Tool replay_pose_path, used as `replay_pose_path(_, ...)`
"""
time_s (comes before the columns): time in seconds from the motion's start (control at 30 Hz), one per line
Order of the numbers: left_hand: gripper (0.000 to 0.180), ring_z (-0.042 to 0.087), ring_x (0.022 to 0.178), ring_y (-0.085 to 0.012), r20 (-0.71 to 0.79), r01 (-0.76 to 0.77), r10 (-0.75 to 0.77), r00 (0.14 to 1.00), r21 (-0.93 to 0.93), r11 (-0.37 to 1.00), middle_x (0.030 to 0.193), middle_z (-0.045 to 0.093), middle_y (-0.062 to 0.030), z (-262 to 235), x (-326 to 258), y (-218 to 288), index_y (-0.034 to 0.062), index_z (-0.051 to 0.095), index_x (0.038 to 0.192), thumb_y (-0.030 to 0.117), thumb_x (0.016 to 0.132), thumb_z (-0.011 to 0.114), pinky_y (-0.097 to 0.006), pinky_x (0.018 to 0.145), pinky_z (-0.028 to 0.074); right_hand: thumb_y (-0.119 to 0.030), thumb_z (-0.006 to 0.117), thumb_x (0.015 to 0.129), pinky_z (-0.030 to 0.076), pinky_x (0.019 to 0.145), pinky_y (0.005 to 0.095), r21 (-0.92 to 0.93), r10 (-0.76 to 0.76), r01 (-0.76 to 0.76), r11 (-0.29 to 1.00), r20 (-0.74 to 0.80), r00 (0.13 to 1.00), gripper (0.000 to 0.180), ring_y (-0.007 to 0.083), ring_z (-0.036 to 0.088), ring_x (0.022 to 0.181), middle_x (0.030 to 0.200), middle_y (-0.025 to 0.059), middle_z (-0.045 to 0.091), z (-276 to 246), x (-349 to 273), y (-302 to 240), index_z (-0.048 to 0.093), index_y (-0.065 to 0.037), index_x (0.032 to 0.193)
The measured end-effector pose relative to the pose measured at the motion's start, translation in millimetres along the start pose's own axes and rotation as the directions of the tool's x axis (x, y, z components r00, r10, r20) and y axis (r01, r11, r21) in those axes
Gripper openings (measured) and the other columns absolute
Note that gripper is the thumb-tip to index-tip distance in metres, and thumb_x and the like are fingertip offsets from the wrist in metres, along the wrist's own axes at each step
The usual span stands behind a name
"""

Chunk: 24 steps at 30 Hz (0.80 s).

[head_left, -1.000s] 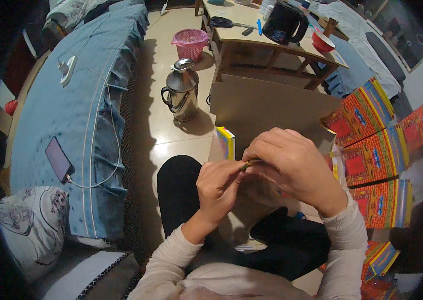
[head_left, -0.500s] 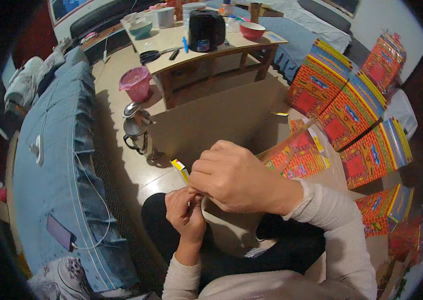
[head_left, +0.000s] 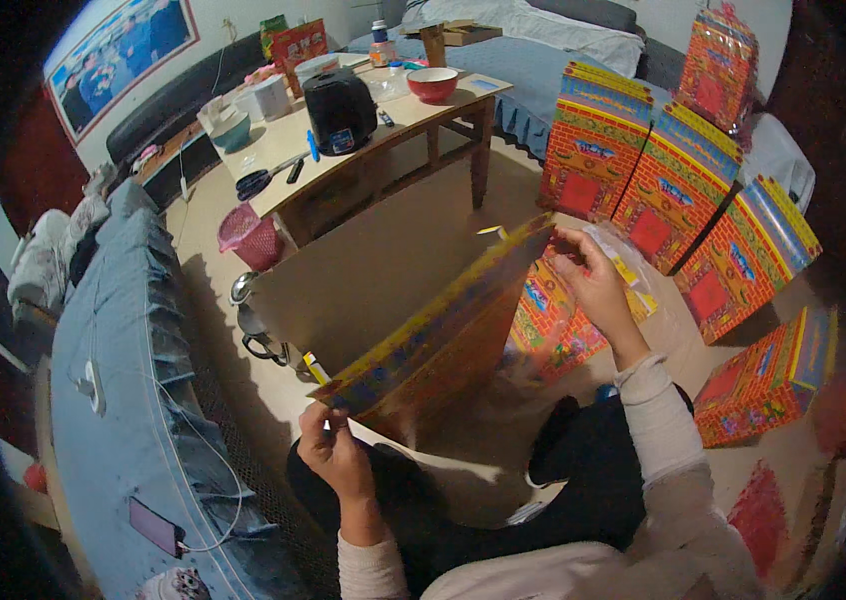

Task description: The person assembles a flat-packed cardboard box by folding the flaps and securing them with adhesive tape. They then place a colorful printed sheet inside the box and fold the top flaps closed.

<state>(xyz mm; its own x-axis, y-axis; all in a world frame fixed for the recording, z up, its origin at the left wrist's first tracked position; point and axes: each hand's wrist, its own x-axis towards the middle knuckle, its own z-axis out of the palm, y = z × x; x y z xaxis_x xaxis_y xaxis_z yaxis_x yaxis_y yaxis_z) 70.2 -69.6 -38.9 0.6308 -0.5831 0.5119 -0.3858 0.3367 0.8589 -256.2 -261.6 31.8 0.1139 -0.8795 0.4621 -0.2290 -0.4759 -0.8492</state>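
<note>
A printed cardboard piece (head_left: 453,345), with brick pattern and a yellow and blue top band, stretches slantwise between my hands above my lap. My left hand (head_left: 338,458) is closed on its near left corner, the thumb and fingers pinching the edge. At the far right corner, my right hand (head_left: 598,288) grips the edge with its fingertips. The piece is seen steeply from above, so whether it is a flat sheet or a folded box I cannot tell. Below the right hand, a similar brick-patterned piece (head_left: 553,320) lies on the floor.
Several matching printed boxes (head_left: 678,185) stand to the right. A large brown board (head_left: 373,270) lies ahead, before a low table (head_left: 278,190) with a black appliance (head_left: 340,110) and a red bowl (head_left: 433,86). A pink basket (head_left: 251,238) and a blue-covered sofa (head_left: 123,400) are left.
My hands were together in front of my lap, the right above the left. They have moved apart, with the printed cardboard piece now spread between them. The view has shifted too.
</note>
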Motion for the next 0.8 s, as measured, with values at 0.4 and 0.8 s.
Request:
replay_pose_path(0.4,0.029,0.056,0.118,-0.0197,-0.202,-0.144,0.187,0.961,0.211,0.967,0.129,0.059,-0.011,-21.1,62.3,7.1,0.0004,0.059,0.129,0.006,0.101,0.063,-0.033,0.104,0.043,0.004,0.066,0.095,0.051,0.081,0.0249,0.319,0.126,-0.186,0.929,0.198,0.972,0.014,0.0069,0.061,0.091,0.096,0.0004,0.067,31.0,-45.0,-0.7,0.069,-0.001,0.107)
replay_pose_path(0.8,0.035,0.065,0.105,-0.0264,0.686,-0.689,0.356,0.634,0.293,0.663,0.103,0.072,-0.0043,119.1,34.8,143.2,0.0135,0.07,0.111,0.019,0.079,0.082,-0.044,0.098,0.042,-0.005,0.063,0.102,0.047,0.078,0.0229,0.36,-0.011,-0.028,0.932,0.106,0.994,0.008,0.0065,0.056,0.088,0.096,-0.0011,0.062,42.0,-74.0,-18.4,0.067,-0.001,0.107)
